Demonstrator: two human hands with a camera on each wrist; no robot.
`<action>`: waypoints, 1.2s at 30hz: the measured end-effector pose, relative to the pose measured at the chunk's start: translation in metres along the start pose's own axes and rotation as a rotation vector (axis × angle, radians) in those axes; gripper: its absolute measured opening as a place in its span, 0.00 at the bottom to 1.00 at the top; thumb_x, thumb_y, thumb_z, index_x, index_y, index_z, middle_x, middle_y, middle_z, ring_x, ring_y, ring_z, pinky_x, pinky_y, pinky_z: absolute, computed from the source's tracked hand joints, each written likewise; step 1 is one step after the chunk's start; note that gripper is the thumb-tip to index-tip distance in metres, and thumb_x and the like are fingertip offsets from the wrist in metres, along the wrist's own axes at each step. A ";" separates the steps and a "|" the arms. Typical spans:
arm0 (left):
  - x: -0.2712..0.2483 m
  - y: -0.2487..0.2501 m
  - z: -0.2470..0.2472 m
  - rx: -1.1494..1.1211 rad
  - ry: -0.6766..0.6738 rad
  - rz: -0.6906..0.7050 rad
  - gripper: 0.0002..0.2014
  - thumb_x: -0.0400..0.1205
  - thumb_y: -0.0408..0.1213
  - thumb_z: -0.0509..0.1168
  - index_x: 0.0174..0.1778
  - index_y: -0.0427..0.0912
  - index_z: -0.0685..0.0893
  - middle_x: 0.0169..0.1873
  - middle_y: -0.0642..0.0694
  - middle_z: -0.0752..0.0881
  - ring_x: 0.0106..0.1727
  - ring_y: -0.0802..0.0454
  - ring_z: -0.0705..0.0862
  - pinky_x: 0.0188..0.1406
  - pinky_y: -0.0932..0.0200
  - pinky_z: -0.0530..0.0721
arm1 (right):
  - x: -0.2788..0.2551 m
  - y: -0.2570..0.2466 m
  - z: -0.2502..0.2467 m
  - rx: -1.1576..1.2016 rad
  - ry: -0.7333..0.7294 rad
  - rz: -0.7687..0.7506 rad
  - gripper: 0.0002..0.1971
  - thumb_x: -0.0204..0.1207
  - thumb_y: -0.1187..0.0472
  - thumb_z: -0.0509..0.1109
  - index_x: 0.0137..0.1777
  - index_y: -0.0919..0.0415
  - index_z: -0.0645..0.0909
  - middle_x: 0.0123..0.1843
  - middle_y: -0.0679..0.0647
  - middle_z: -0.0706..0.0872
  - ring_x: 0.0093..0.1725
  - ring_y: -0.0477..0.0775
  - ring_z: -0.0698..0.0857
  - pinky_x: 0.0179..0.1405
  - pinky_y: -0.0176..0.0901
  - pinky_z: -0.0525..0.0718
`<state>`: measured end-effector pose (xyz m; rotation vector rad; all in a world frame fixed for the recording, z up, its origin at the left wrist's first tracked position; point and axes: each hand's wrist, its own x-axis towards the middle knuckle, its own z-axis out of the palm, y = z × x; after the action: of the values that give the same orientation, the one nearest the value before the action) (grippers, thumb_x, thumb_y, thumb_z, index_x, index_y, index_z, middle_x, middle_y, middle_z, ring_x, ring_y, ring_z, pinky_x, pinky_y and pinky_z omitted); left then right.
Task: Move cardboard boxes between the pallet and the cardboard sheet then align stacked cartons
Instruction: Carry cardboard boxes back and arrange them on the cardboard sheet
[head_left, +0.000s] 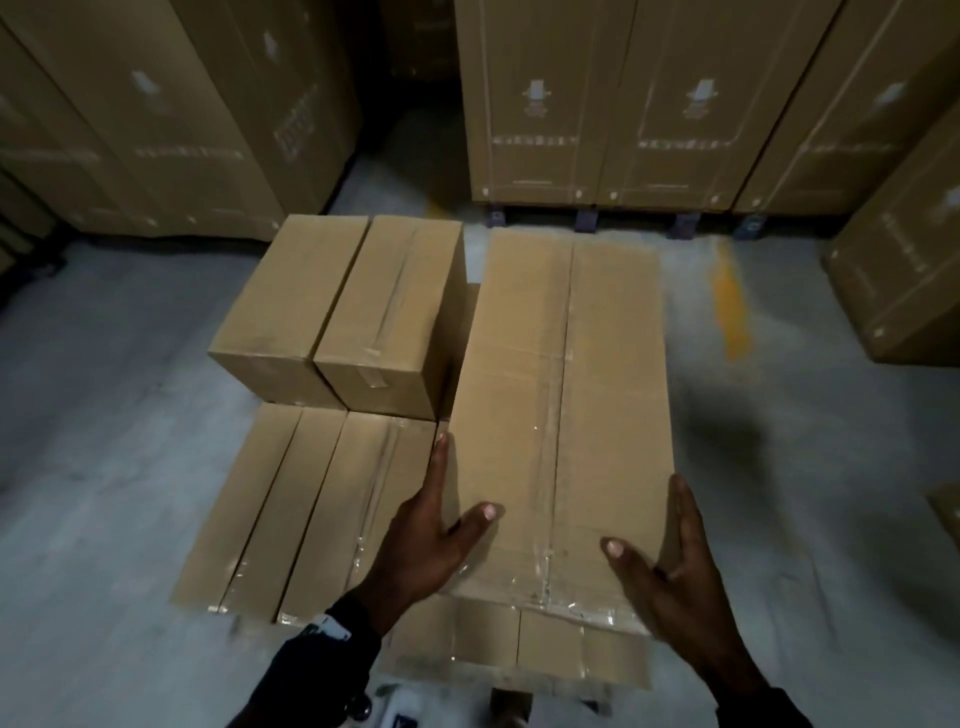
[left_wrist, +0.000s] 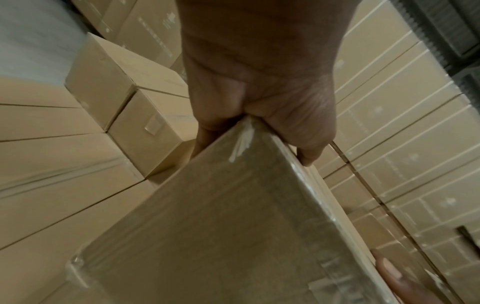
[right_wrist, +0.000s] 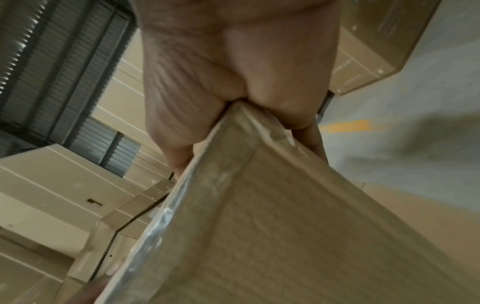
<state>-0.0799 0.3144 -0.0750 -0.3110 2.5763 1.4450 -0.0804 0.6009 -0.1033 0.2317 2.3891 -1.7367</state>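
Observation:
A long taped cardboard box (head_left: 561, 415) lies lengthwise away from me, and I hold it by its near end. My left hand (head_left: 447, 525) grips its near left corner, thumb on top and fingers along the side. My right hand (head_left: 670, 561) grips the near right corner the same way. In the wrist views each corner sits wedged between thumb and fingers: left hand (left_wrist: 259, 98) on the box (left_wrist: 221, 226), right hand (right_wrist: 233, 78) on the box (right_wrist: 285, 226). Left of it stands a stack: two upper boxes (head_left: 343, 312) on a lower layer of boxes (head_left: 291, 509).
More box ends (head_left: 519, 644) show under the held box's near end. Tall printed cartons stand at the back (head_left: 597, 104), left (head_left: 156, 104) and right (head_left: 909, 260). Grey concrete floor (head_left: 779, 467) with a yellow mark (head_left: 730, 301) lies to the right.

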 end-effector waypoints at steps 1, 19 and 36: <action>0.018 0.000 -0.003 0.018 0.005 -0.007 0.50 0.80 0.60 0.69 0.87 0.64 0.39 0.65 0.64 0.73 0.39 0.83 0.76 0.43 0.90 0.68 | 0.018 0.001 0.005 0.000 -0.005 -0.010 0.54 0.59 0.28 0.80 0.76 0.11 0.44 0.88 0.33 0.56 0.86 0.43 0.62 0.84 0.60 0.68; 0.296 -0.108 -0.015 0.089 0.075 -0.016 0.52 0.80 0.59 0.70 0.90 0.51 0.41 0.83 0.45 0.69 0.82 0.49 0.68 0.71 0.64 0.65 | 0.293 0.047 0.132 0.073 -0.026 -0.034 0.57 0.70 0.51 0.82 0.90 0.48 0.47 0.89 0.38 0.52 0.85 0.34 0.54 0.83 0.29 0.57; 0.453 -0.208 0.004 0.445 0.161 0.066 0.54 0.77 0.70 0.56 0.87 0.32 0.51 0.88 0.34 0.52 0.89 0.38 0.47 0.86 0.41 0.43 | 0.436 0.115 0.204 -0.032 -0.028 -0.072 0.54 0.75 0.51 0.81 0.91 0.52 0.46 0.91 0.43 0.52 0.82 0.31 0.52 0.79 0.28 0.53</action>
<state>-0.4612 0.1677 -0.3603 -0.2884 2.9649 0.8524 -0.4676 0.4514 -0.3732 0.1178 2.4320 -1.7186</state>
